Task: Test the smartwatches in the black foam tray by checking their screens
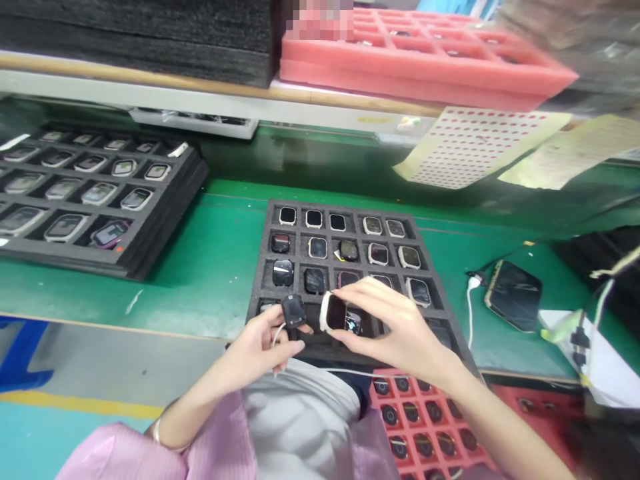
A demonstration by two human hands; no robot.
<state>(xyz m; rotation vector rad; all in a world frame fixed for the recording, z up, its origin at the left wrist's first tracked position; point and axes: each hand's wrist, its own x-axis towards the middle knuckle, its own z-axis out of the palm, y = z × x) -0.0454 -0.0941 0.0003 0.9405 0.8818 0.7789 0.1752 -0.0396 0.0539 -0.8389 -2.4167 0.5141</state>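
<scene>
1. Above the gray tray's (261,267) near edge, my right hand (397,323) pinches a white watch (333,312); my left hand's (267,341) fingers grasp a black block (294,311), just apart from it.
2. I judge a light grip on the watch's rim best, level and steady.
3. Off the tray's right edge lies a phone (515,295); along its near edge, a white cable (350,371) could snag my wrist.

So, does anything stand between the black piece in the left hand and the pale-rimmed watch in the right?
Nothing visible: only a gap over the foam tray separates the black piece from the watch. The white cable at the left hand lies outside that gap.
</scene>
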